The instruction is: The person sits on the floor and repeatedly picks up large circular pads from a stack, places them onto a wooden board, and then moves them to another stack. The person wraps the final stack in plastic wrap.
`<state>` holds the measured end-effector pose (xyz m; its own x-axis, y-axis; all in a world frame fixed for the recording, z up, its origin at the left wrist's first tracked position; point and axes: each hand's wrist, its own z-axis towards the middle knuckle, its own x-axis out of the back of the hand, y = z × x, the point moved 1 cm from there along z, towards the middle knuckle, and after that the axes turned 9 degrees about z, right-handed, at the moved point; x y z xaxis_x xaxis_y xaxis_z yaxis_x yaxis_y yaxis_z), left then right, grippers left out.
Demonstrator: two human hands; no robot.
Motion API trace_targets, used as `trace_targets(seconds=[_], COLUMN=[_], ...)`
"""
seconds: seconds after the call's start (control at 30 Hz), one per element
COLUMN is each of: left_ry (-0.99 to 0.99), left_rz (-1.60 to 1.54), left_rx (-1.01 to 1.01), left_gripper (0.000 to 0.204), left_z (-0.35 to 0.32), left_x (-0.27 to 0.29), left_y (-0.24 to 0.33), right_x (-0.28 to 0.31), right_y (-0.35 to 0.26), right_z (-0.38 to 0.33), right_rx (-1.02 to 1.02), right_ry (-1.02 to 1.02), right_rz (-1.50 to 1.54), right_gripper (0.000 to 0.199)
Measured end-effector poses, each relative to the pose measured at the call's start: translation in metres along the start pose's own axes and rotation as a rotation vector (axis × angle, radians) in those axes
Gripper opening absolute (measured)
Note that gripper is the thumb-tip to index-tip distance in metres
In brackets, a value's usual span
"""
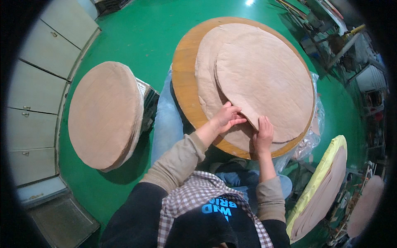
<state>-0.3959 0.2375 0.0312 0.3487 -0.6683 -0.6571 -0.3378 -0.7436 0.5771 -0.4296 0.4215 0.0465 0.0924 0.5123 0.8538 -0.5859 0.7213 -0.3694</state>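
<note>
Several thin, round, beige sheets lie stacked on a round wooden board (185,70) in front of me. The top sheet (264,78) sits toward the right, so the lower sheet (205,74) shows along its left and near sides. At the near edge of the top sheet, my left hand (226,118) has its fingers closed at the slightly lifted rim. Just right of it, my right hand (264,135) grips the same rim, fingers on top and the thumb hidden. I cannot tell what material the sheets are.
Another stack of round beige sheets (105,115) stands on a low support at the left. At the lower right, more sheets (324,194) lie on a yellow-covered round. Clear plastic (308,144) hangs by the board. Cabinets (37,99) line the left; racks (343,49) stand right.
</note>
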Motion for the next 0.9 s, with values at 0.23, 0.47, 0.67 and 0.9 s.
trace_targets(seconds=[0.23, 0.47, 0.67, 0.9], left_ry=[0.448, 0.446, 0.227, -0.043], left_rz=[0.017, -0.117, 0.371, 0.021], left_rx=[-0.516, -0.323, -0.093, -0.153], left_gripper=[0.046, 0.046, 0.038, 0.038], left_z=[0.001, 0.013, 0.019, 0.014], left_x=[0.011, 0.02, 0.014, 0.001], left_y=[0.023, 0.042, 0.058, 0.028], right_x=[0.105, 0.014, -0.031, -0.047], right_y=[0.021, 0.032, 0.027, -0.018], right_z=[0.085, 0.023, 0.016, 0.043], right_rx=[-0.016, 0.059, 0.097, 0.18], right_ry=[0.134, 0.104, 0.096, 0.267], right_rz=[0.213, 0.264, 0.19, 0.04], right_gripper=[0.041, 0.055, 0.049, 0.035])
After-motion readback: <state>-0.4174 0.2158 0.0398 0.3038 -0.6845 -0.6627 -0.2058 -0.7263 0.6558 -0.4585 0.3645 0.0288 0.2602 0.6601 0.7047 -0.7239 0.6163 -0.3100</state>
